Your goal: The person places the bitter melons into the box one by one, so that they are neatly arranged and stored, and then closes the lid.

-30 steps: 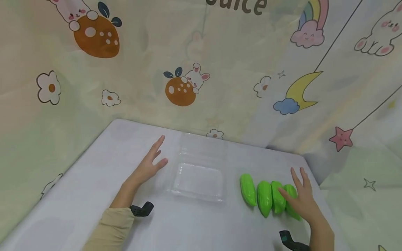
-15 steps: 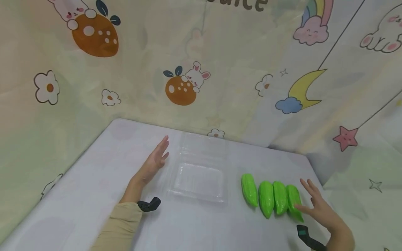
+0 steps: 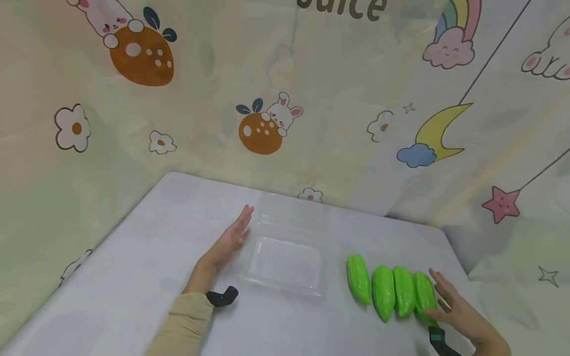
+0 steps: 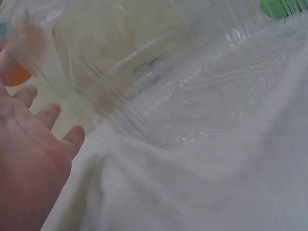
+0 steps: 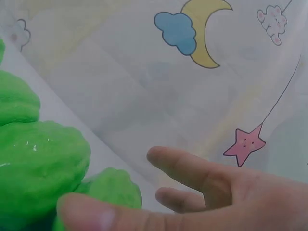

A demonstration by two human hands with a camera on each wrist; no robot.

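Right hand [image 3: 459, 312], lower right: fingers apart, grasping nothing; thumb overlaps the rightmost of four green pods [image 3: 388, 291], contact unclear. Left hand [image 3: 228, 244], centre-left: fingers extended, unloaded, beside the clear box [image 3: 287, 263] on the tabletop [image 3: 120, 296]. Seems a reach stage; taking a pod would need fingers curled round it. Backdrop [image 3: 209, 109], top edge: "Juice".

Beside the clear box [image 3: 287, 264], the veggies [image 3: 384, 294] were bright green; behind it, the pale cloth [image 3: 329, 99] had orange fruit pictures [image 3: 260, 138].
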